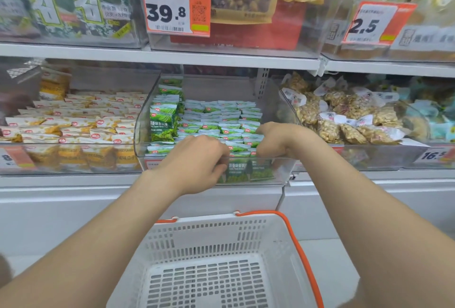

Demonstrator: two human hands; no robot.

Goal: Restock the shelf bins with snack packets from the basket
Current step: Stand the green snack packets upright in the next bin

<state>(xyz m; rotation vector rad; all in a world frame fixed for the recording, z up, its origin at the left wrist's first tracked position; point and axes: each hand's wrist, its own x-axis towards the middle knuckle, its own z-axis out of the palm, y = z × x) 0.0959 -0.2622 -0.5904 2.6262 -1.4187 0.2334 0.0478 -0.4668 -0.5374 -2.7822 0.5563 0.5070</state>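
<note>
Landmark: middle bin (pixel 144 120), clear-walled, on the lower shelf.
Task thing: green packets (pixel 221 120) fill the middle bin in tidy rows nearly to its front lip. A taller stack stands along its left wall.
Left grip (pixel 197 160): over the front lip of the middle bin, fingers curled down among the front-row packets.
Right grip (pixel 278 140): inside the middle bin at its right front corner, fingers tucked into the packets.
Grip state: both sets of fingers are curled and hidden by the knuckles, so I cannot tell whether either clamps a packet or only presses the row.
Basket (pixel 209 236): below and in front of the middle bin. The part of its floor in view shows no packets.
Progress, judged: the green stock looks loaded, and the step in hand seems to be squaring the front row. Little or nothing is left to carry over.
Neighbours: yellow packets (pixel 73 120) in the bin left of the middle bin, nut packets (pixel 344 120) in the bin to its right. Both look well stocked.
Edges: the front lip of the middle bin runs under both wrists, and the upper shelf edge (pixel 172 55) hangs above its rear.
Open room: free space over the packets at the front of the middle bin, tighter towards its back. The withdrawal path down to the basket is unobstructed.
</note>
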